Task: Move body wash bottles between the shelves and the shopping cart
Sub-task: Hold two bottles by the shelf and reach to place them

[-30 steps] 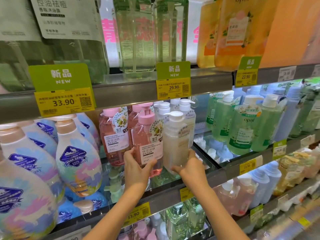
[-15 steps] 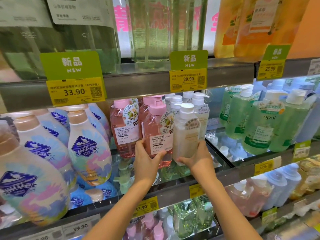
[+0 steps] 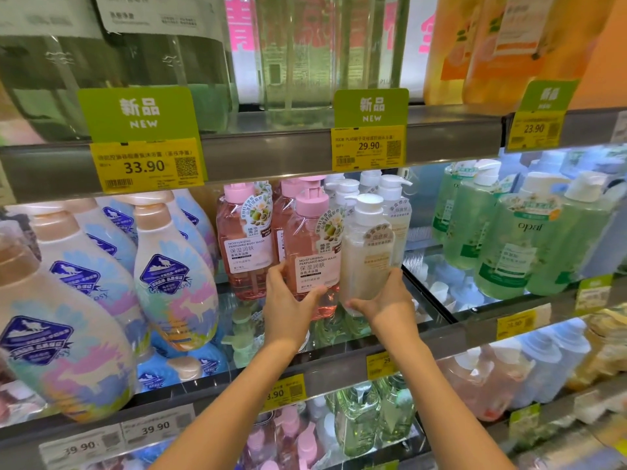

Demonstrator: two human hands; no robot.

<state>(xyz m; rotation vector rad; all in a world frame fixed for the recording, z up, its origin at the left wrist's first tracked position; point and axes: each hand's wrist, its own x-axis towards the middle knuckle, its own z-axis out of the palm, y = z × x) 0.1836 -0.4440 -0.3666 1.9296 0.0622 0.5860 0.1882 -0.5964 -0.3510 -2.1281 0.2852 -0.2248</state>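
My left hand (image 3: 286,307) grips the lower part of a pink pump body wash bottle (image 3: 314,252) at the front of the middle shelf (image 3: 332,368). My right hand (image 3: 385,305) wraps the base of a cream-white pump bottle (image 3: 366,252) standing right beside it. Both bottles are upright and side by side, over the glass shelf near its front edge. More pink bottles (image 3: 246,239) and white pump bottles (image 3: 393,205) stand behind them. No shopping cart is in view.
Large pastel bottles with blue labels (image 3: 173,276) fill the shelf to the left. Green bottles (image 3: 519,239) stand on the right section. The upper shelf rail (image 3: 271,154) with yellow price tags hangs just above the pump heads. Lower shelves hold more bottles.
The view has shifted so the shelves sit further right in the frame. Both hands keep their grip on the pink and white bottles, which stay together at the shelf front.
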